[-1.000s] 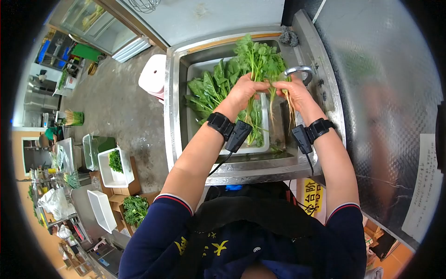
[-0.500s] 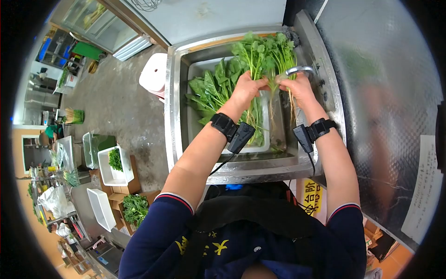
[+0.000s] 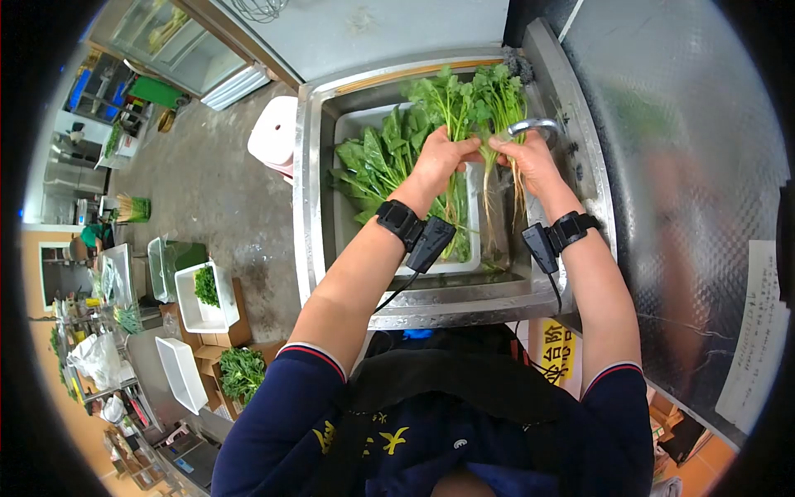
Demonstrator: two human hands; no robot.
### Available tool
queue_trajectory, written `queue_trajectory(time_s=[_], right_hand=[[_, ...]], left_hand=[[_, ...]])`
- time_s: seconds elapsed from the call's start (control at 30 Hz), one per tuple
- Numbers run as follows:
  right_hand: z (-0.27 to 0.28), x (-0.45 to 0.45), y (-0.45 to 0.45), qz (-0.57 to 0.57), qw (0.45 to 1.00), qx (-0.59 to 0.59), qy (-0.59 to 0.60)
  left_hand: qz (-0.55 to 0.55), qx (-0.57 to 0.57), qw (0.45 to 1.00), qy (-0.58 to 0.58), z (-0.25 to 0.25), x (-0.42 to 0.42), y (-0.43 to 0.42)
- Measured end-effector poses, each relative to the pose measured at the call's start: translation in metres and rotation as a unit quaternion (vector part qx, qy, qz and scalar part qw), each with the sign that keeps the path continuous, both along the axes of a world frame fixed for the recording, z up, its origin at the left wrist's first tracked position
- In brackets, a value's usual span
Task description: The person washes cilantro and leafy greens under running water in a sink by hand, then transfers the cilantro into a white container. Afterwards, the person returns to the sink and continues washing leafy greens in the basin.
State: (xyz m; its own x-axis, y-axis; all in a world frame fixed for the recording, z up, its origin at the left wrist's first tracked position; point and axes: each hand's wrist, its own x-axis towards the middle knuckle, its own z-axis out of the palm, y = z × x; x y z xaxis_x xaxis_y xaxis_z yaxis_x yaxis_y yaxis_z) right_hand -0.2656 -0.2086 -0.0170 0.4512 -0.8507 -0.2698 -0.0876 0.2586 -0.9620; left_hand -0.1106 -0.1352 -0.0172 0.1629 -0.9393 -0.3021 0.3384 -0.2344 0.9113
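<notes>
My left hand [image 3: 445, 157] is closed around stems of coriander [image 3: 445, 98], leaves pointing away from me. My right hand [image 3: 532, 161] grips another bunch of coriander [image 3: 498, 95] close beside it, with pale roots [image 3: 489, 199] hanging toward me. The fingertips of both hands are near each other over the sink [image 3: 305, 232]. A curved metal faucet [image 3: 534, 126] partly covers my right hand. Under and left of my left hand, broad-leaved greens [image 3: 377, 157] lie in a white tub [image 3: 474, 248] inside the sink.
A textured metal panel [image 3: 671, 224] stands at the right of the sink. On the left are a white and pink stool [image 3: 273, 132], a white bin with greens [image 3: 217, 319], another white bin [image 3: 180, 377] and leafy greens [image 3: 242, 373] by cardboard boxes.
The coriander tops have shifted slightly toward me, and a gap between the two bunches has widened. Both hands stay almost in the same place, still gripping.
</notes>
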Motion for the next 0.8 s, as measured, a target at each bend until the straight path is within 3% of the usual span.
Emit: queue_trajectory(time_s=[0.27,0.5,0.57,0.67,0.8], right_hand=[[-0.005,-0.003,-0.001,-0.012,0.998,0.035,-0.050],[-0.001,-0.002,-0.004,0.022,0.999,0.025,-0.009],[-0.001,-0.001,-0.003,0.033,0.998,0.037,-0.023],[0.002,0.000,0.002,-0.024,0.995,0.060,-0.071],[0.005,-0.003,0.002,-0.001,0.998,0.044,-0.041]], left_hand=[[-0.015,-0.004,1.000,0.014,0.001,0.002,-0.001],[-0.009,-0.027,0.999,0.014,0.005,-0.002,-0.002],[-0.049,0.020,0.998,-0.039,0.013,-0.002,0.000],[-0.053,0.043,0.998,0.009,0.004,0.003,-0.005],[-0.011,0.060,0.998,0.004,0.009,-0.003,-0.003]])
